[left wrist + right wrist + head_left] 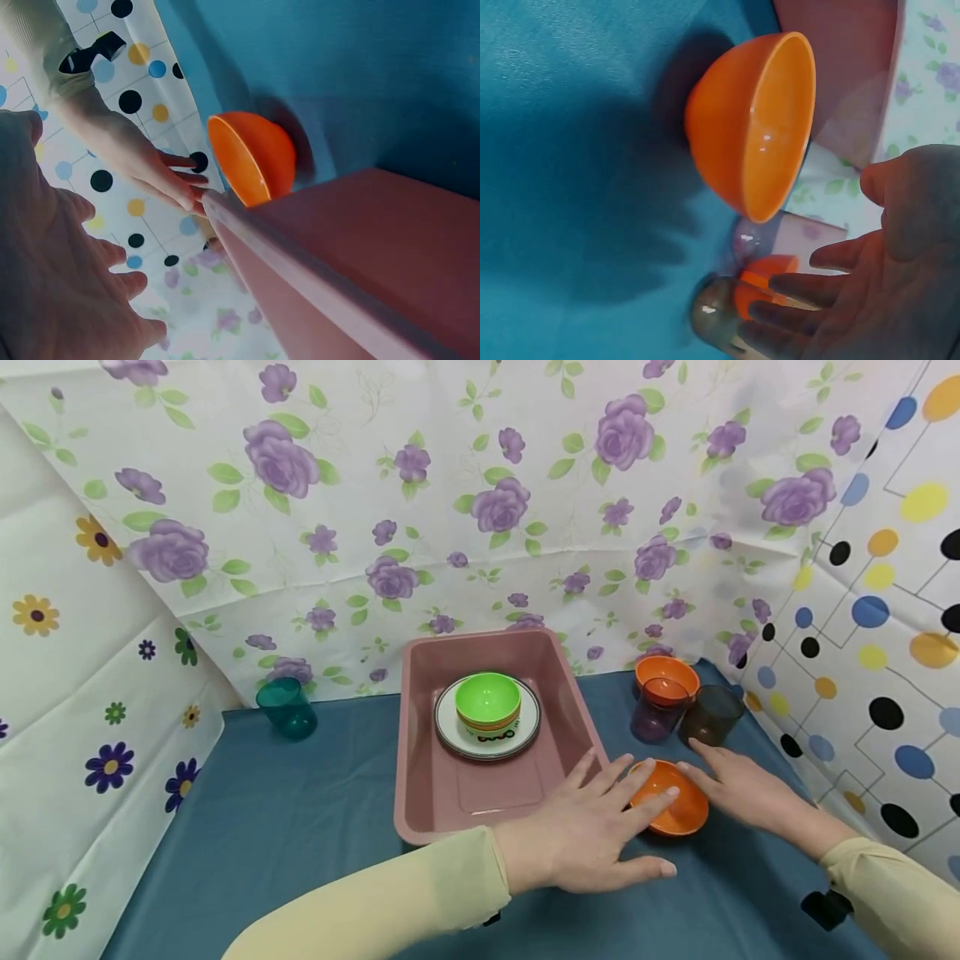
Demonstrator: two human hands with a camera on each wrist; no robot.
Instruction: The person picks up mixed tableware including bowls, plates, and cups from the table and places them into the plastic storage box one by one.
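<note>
Close to the pink basin's right side, an orange bowl (pixel 684 806) stands upright on the blue cloth. My left hand (pixel 581 827) is stretched over the basin's near right corner with its fingers spread, overlapping the bowl's left edge in the head view. From the right, my right hand (pixel 742 785) reaches over the bowl's far right side with straight fingers, holding nothing. The right wrist view shows this orange bowl (pixel 754 127) beside the open palm. In the left wrist view the bowl (pixel 259 154) sits just past the basin's edge (pixel 300 270).
Inside the pink basin (pixel 420 760), a green bowl (pixel 487 697) tops a stack on a white plate (pixel 457 735). Behind the near bowl are another orange bowl (pixel 667 670), a purple cup (pixel 656 714) and a dark grey cup (pixel 712 717). A teal cup (pixel 288 710) stands far left.
</note>
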